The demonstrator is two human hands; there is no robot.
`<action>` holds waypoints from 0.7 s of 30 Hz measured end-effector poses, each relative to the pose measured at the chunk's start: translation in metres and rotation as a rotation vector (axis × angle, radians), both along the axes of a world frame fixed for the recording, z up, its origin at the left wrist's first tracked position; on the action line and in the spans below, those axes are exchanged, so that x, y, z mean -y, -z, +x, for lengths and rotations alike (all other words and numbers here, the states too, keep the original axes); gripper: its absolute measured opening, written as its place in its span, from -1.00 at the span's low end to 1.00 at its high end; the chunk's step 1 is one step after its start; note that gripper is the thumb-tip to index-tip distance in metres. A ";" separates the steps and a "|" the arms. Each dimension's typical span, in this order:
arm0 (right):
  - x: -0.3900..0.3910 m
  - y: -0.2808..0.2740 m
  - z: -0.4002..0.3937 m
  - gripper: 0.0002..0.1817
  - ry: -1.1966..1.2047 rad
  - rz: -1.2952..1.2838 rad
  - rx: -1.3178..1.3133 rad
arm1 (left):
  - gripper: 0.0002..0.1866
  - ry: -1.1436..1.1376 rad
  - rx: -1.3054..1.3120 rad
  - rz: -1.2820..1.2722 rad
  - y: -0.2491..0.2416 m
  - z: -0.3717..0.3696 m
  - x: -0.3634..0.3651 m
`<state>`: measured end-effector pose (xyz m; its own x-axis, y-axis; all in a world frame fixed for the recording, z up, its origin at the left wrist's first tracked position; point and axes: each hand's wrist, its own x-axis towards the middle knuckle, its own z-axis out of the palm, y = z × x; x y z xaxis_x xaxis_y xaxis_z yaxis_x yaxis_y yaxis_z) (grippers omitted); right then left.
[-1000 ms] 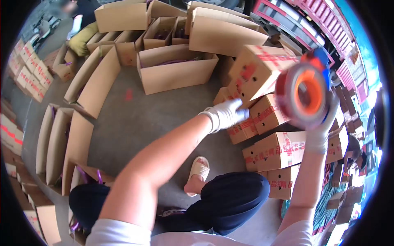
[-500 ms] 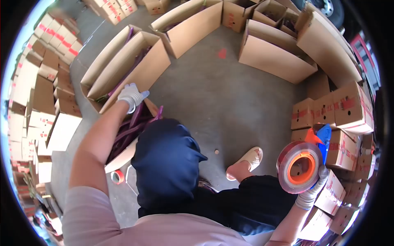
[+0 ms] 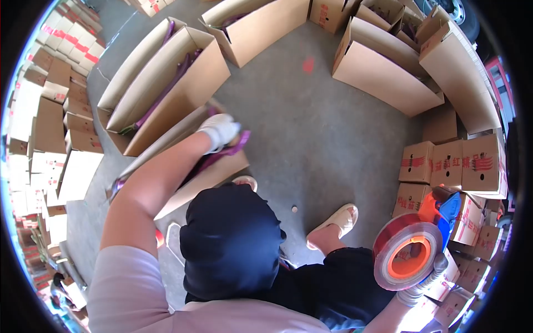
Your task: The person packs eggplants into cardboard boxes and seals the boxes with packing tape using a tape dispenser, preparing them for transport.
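Observation:
My left hand (image 3: 221,133), in a white glove, is at the far end of an open carton (image 3: 208,180) of long purple eggplants. One eggplant (image 3: 237,145) pokes out beside the hand. The fingers are blurred, so whether they grip the carton or an eggplant cannot be told. On the right, my right hand (image 3: 426,278), also gloved, is wrapped around the handle of a tape dispenser (image 3: 438,208). It has an orange and blue body and a big roll of clear tape (image 3: 382,250).
Long open cartons (image 3: 189,105) with eggplants stand ahead on the left, more open cartons (image 3: 383,72) ahead on the right. Closed printed boxes (image 3: 447,164) are stacked at the right, others (image 3: 53,133) at the far left. A dark cap (image 3: 233,255) blocks the lower middle.
My left hand has moved right and forward to the far end of the eggplant carton, which now sits straighter with its sides more upright. The tape dispenser stays in my right hand, slightly lower in view.

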<state>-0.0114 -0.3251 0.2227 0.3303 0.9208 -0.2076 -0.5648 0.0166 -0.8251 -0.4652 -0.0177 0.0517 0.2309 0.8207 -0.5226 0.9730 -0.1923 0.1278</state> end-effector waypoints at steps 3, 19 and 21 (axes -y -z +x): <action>0.002 0.002 0.008 -0.43 -0.029 0.017 -0.147 | -0.62 -0.039 0.254 -0.171 0.024 0.083 -0.014; -0.030 0.002 -0.017 -0.40 0.102 -0.123 0.287 | -0.70 0.228 0.568 0.188 0.010 0.126 0.007; -0.029 -0.001 -0.025 -0.38 0.101 -0.135 0.305 | -0.44 0.274 0.252 0.385 0.025 0.122 0.009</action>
<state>-0.0360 -0.2957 0.2232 0.4839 0.8512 -0.2031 -0.2929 -0.0611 -0.9542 -0.3433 -0.0264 0.0265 0.5429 0.8342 -0.0966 0.8289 -0.5138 0.2212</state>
